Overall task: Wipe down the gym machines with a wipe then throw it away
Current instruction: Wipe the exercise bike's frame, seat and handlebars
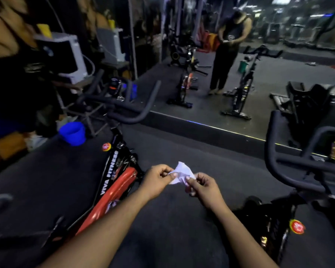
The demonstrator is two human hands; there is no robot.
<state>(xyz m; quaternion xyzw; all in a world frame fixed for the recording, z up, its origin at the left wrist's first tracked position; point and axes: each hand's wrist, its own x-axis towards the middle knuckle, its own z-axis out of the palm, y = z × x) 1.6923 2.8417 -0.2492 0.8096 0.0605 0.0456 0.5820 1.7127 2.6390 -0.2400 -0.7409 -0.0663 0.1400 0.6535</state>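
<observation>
From the head camera, both hands meet in the lower middle of the view, above the dark floor. The left hand pinches the left edge of a crumpled white wipe between thumb and curled fingers; the right hand pinches its lower right corner the same way. The wipe sits between the two hands, its upper part sticking up above the fingers. Both forearms reach in from the bottom edge.

To the left of the hands stands a spin bike with a red and black frame lettered "VIVA FITNESS"; its black handlebars rise toward the middle of the view. A second spin bike stands on the right, with curved black handlebars and a round red sticker on its frame. The hands and wipe hang in the gap between the two bikes, touching neither.

A blue bucket sits on the floor at the left, beyond the first bike. Behind it a white appliance stands on a stand. A large wall mirror fills the far side and shows a reflected person standing beside bikes, hands held together at the chest. Another person's shoulder shows, blurred, at the upper left edge.
</observation>
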